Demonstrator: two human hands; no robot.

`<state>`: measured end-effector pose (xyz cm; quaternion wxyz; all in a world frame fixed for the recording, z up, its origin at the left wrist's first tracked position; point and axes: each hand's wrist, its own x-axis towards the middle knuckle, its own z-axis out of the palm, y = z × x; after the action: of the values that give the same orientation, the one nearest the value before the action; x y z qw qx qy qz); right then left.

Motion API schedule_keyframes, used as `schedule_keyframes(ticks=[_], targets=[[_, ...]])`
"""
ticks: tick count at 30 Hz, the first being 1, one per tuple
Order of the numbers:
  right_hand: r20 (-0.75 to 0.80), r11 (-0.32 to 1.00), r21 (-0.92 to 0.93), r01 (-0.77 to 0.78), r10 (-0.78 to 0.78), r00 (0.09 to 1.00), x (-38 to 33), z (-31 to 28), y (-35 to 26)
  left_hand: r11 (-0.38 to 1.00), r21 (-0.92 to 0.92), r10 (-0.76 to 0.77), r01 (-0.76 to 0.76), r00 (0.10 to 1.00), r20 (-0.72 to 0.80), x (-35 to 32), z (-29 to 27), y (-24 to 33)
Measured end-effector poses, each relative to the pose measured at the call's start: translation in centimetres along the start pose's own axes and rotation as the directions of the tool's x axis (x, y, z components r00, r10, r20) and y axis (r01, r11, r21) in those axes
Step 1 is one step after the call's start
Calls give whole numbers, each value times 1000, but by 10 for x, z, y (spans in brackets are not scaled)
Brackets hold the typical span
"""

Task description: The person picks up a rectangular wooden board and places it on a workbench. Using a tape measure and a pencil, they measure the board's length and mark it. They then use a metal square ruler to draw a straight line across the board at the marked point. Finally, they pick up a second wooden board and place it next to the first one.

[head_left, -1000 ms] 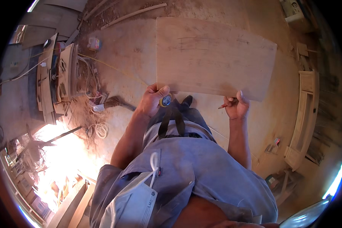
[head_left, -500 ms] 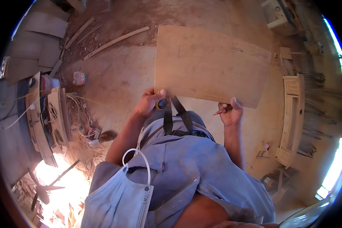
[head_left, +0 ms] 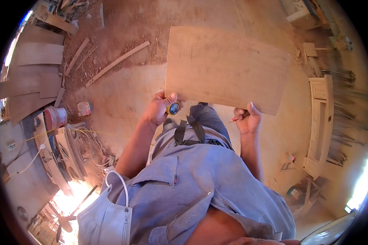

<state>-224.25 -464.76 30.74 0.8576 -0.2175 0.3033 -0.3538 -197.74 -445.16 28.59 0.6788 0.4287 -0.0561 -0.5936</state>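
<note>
A thin brown wooden board (head_left: 227, 67) with faint pencil lines spans the space between my two hands. My left hand (head_left: 158, 109) grips its near left corner, thumb on top. Under that thumb a round yellow and black tape measure (head_left: 173, 108) is tucked into the same hand. At the near right edge my right hand (head_left: 248, 119) pinches the board between thumb and fingers. A short red pencil (head_left: 233, 120) sticks out leftward from the curled fingers of that hand.
Long wood strips (head_left: 117, 63) lie on the dusty floor at the far left. A white jug (head_left: 85, 108) and a bucket (head_left: 55, 117) stand nearer. On the right is a wooden cabinet frame (head_left: 319, 126). A face mask (head_left: 104, 220) hangs at the lower left.
The view has shifted, and my legs show walking over the floor. Both hands keep hold of the board, and the tape measure shows more fully. The mask has swung left.
</note>
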Motion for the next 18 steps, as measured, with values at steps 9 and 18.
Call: schedule_keyframes(ticks=[9,18], targets=[[-86,997,41,-58,61,994,118,-24,-105,1000,26,-10,13,996,-90,120,94,18],[-86,994,82,-74,81,993,207,-33,-142,996,43,-66,72,988,-138,222,122,48]])
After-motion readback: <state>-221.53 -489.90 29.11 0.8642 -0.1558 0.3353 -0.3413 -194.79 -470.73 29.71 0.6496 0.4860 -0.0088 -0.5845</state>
